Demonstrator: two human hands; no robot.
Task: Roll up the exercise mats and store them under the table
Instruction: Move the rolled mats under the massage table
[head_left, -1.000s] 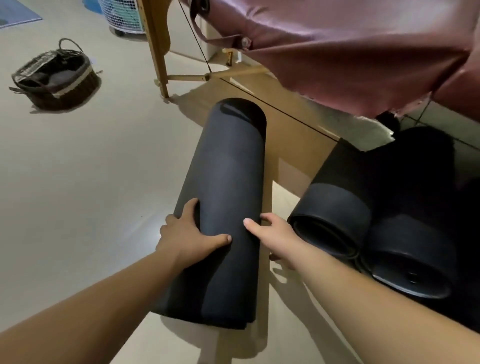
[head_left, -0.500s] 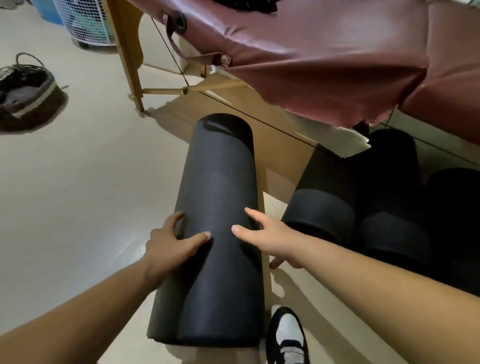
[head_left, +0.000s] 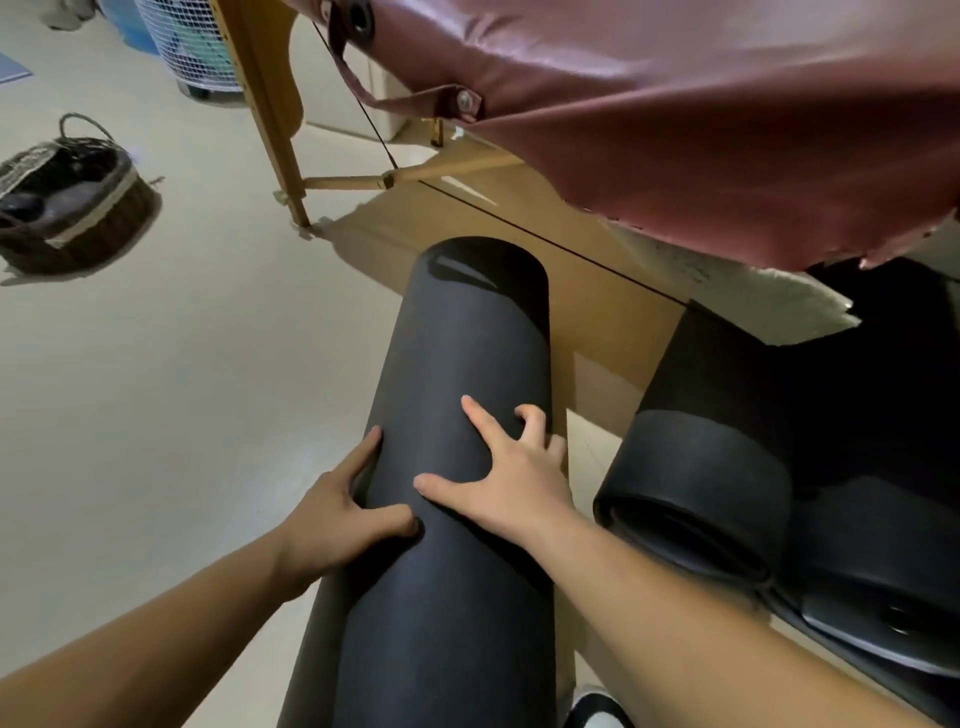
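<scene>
A rolled black exercise mat (head_left: 467, 353) lies lengthwise on the floor, its far end just under the edge of the table (head_left: 701, 114), which has a maroon padded top. My left hand (head_left: 337, 514) grips the roll's left side with the thumb on top. My right hand (head_left: 509, 478) lies spread on the top of the roll, fingers curled over its right side. To the right, under the table, another rolled black mat (head_left: 701, 483) lies with its open end toward me. More dark rolls (head_left: 872, 545) sit beyond it in shadow.
A wooden table leg (head_left: 275, 119) with a cross brace stands at the back left. A brown wicker basket (head_left: 72, 208) sits on the pale floor at far left. A white wire basket (head_left: 192, 47) stands behind the leg. My shoe tip (head_left: 597, 712) shows at the bottom.
My right hand has moved from the roll's right side onto its top, and my left hand has closed tighter on its left side. The view has shifted closer and lower over the roll.
</scene>
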